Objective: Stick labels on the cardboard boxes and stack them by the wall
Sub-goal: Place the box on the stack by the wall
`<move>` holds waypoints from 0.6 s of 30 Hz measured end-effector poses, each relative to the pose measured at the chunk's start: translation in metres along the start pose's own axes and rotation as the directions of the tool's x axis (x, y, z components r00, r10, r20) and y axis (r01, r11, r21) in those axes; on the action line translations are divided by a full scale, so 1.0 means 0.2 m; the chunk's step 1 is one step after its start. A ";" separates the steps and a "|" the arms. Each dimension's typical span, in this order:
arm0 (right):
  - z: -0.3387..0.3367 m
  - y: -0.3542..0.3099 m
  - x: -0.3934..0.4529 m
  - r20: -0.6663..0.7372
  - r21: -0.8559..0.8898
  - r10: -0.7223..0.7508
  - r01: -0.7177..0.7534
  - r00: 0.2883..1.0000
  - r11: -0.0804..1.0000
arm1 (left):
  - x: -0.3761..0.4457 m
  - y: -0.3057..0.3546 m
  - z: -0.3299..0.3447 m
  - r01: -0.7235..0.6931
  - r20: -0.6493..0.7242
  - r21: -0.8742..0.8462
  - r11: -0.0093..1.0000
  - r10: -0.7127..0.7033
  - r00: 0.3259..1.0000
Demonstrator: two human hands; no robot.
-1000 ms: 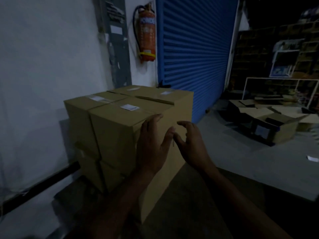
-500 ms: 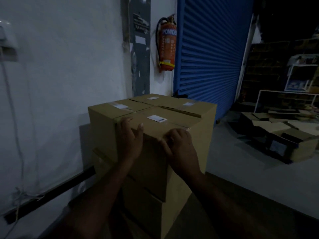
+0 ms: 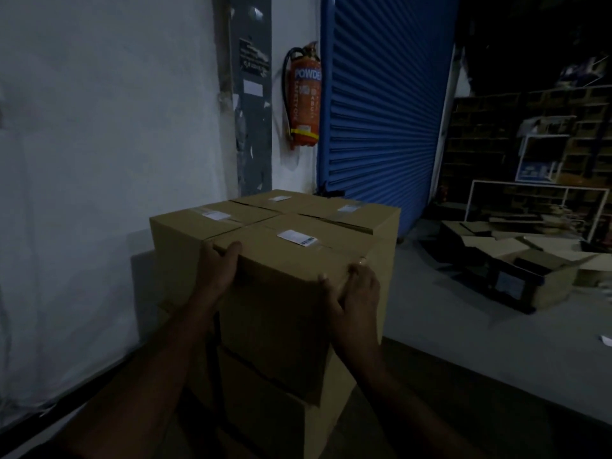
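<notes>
A stack of brown cardboard boxes stands against the white wall (image 3: pixel 99 154). The nearest top box (image 3: pixel 281 313) carries a white label (image 3: pixel 297 238) on its lid. My left hand (image 3: pixel 218 273) grips its near left top corner, fingers curled over the edge. On the near right corner my right hand (image 3: pixel 357 293) holds the box, fingers bent round the edge. Three more top boxes, each labelled, sit beside and behind it, such as the left one (image 3: pixel 178 240). A lower box (image 3: pixel 265 415) lies beneath the held one.
A red fire extinguisher (image 3: pixel 304 101) hangs on the wall beside a blue roller shutter (image 3: pixel 381 111). Opened and flattened cardboard boxes (image 3: pixel 530 276) lie on the grey floor at the right, with dark shelving behind. A scrap of paper (image 3: pixel 606 339) lies at the right edge.
Both hands moved from the box's near face out to its top corners and took hold. The view has come closer to the stack.
</notes>
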State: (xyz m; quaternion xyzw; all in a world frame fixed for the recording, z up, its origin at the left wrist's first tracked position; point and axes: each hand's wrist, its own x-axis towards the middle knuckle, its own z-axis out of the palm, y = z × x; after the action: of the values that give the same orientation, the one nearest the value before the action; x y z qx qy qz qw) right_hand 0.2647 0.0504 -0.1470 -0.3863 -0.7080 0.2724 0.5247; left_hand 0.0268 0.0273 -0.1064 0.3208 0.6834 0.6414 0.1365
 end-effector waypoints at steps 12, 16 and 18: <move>-0.29 -0.10 -0.16 0.029 0.362 0.071 -0.077 0.997 0.929 | -0.41 0.14 0.03 -0.174 -0.150 -0.051 0.983 0.165 0.975; -0.54 -0.10 -0.23 -0.030 0.343 0.073 -0.058 0.997 0.938 | -0.63 0.22 0.08 -0.222 -0.105 -0.132 0.966 0.209 0.972; -0.71 -0.07 -0.26 -0.059 0.338 0.106 -0.080 0.993 0.938 | -0.77 0.26 0.13 -0.211 -0.070 -0.133 0.968 0.203 0.977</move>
State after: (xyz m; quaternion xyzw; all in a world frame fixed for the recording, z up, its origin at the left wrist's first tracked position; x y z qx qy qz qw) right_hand 0.4034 -0.0036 -0.1211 -0.3348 -0.6118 0.3983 0.5958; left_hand 0.1731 -0.0479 -0.0938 0.3619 0.6032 0.7071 0.0716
